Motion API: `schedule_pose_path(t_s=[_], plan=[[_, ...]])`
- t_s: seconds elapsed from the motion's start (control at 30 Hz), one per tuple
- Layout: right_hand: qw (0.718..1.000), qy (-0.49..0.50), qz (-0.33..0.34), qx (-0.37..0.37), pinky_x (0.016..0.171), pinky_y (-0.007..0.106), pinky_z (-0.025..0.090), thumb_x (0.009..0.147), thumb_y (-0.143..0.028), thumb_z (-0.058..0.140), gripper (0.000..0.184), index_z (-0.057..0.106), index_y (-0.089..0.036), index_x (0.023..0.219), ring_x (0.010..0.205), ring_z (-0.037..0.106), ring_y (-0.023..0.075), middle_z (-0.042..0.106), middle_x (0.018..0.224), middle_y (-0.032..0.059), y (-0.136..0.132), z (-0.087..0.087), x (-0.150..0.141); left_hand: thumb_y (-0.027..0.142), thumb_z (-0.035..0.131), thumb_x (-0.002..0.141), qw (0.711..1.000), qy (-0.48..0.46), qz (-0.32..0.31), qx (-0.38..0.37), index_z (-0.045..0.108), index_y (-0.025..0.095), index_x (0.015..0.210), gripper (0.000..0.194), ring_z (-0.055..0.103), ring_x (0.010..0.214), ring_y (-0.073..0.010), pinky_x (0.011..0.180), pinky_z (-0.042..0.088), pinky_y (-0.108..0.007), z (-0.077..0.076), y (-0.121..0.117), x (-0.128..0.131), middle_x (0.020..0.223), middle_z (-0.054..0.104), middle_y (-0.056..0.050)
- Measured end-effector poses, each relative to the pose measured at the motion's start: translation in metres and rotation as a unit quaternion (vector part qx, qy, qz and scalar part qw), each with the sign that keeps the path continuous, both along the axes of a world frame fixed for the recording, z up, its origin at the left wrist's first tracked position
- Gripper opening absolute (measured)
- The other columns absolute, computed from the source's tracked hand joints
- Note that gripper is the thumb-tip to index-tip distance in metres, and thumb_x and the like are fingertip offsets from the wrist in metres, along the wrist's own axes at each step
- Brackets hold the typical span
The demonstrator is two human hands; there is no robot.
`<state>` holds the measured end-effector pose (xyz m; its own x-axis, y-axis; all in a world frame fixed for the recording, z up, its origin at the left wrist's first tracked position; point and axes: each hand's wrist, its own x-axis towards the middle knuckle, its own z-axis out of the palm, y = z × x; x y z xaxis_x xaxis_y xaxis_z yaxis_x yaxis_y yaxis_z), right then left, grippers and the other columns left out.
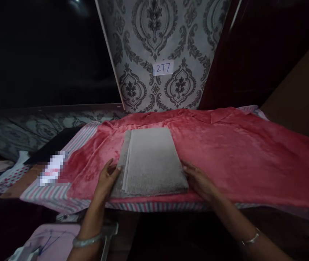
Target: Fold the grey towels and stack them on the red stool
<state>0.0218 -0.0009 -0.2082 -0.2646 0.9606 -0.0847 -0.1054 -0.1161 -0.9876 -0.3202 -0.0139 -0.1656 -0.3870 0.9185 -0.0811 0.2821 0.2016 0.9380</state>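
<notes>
A grey folded cloth point(154, 159), soft like a towel or small blanket, lies flat in a neat rectangle. Its layered folds show along its left side. My left hand point(107, 177) is at that side, thumb and fingers apart, with the fingertips at the cloth's edge. At the opposite edge is my right hand point(198, 178), its fingers stretched out against the cloth's side; some fingertips are hidden by it. Beneath the folded cloth spreads a red plush blanket point(238, 159), wrinkled toward the back.
A striped cloth point(48, 197) covers the table under the blanket. A large dark screen point(45, 54) stands at the back left. The patterned wall point(154, 32) bears a paper label point(163, 67) reading 277. Below left is a pink chair seat point(53, 239) with items on it.
</notes>
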Motion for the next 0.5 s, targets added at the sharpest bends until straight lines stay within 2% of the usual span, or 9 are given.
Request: schedule_pose_path(t_s=[0.1,0.2,0.27,0.33,0.4,0.5], plan=[[0.993,0.101,-0.023,-0.063,0.093,0.045,0.058,0.085,-0.046,0.059,0.04,0.07,-0.022,0.115,0.112,0.067,0.0284,0.075,0.109,0.0095,-0.009,0.001,-0.014,0.039,0.077,0.079,0.994,-0.105,-0.02,-0.033,0.028,0.018,0.156,0.094,0.069,0.11,-0.0251,0.095,0.057,-0.038,0.011,-0.001,0.008,0.131,0.065,-0.017],[0.953,0.256,-0.095,-0.132,0.095,0.043,0.058,0.071,-0.038,0.077,0.025,0.072,-0.022,0.09,0.107,0.069,0.0267,0.077,0.095,0.005,-0.015,0.002,-0.029,0.027,0.087,0.068,0.983,-0.181,-0.016,-0.021,0.03,0.018,0.156,0.106,0.065,0.119,-0.0274,0.099,0.054,-0.037,0.025,0.0,0.023,0.139,0.06,-0.018],[0.917,0.348,-0.137,-0.14,0.099,0.041,0.055,0.067,-0.034,0.082,0.026,0.072,-0.023,0.089,0.109,0.068,0.0239,0.077,0.097,0.0017,-0.023,0.006,-0.039,0.02,0.086,0.066,0.975,-0.222,0.011,-0.006,0.033,0.017,0.154,0.103,0.062,0.123,-0.0286,0.102,0.053,-0.037,0.035,-0.001,0.036,0.141,0.058,-0.018],[0.895,0.398,-0.172,-0.105,0.105,0.039,0.052,0.07,-0.039,0.082,0.032,0.072,-0.025,0.098,0.117,0.064,0.0209,0.076,0.106,-0.0004,-0.034,0.013,-0.05,0.019,0.081,0.07,0.965,-0.26,0.041,0.017,0.032,0.018,0.155,0.099,0.061,0.125,-0.0286,0.102,0.052,-0.038,0.039,-0.01,0.053,0.143,0.057,-0.017],[0.888,0.403,-0.203,-0.087,0.108,0.039,0.049,0.071,-0.044,0.082,0.041,0.071,-0.027,0.107,0.123,0.06,0.0198,0.074,0.112,-0.001,-0.045,0.016,-0.06,0.023,0.078,0.074,0.954,-0.291,0.053,0.048,0.028,0.025,0.157,0.096,0.059,0.128,-0.0279,0.103,0.052,-0.039,0.034,-0.028,0.076,0.149,0.052,-0.013],[0.887,0.364,-0.239,-0.154,0.105,0.042,0.052,0.066,-0.044,0.084,0.05,0.07,-0.024,0.109,0.121,0.062,0.024,0.075,0.111,0.0024,-0.057,0.014,-0.07,0.034,0.08,0.074,0.945,-0.318,0.008,0.071,0.032,0.036,0.154,0.093,0.049,0.138,-0.0269,0.106,0.05,-0.037,0.01,-0.068,0.111,0.159,0.041,-0.005]])
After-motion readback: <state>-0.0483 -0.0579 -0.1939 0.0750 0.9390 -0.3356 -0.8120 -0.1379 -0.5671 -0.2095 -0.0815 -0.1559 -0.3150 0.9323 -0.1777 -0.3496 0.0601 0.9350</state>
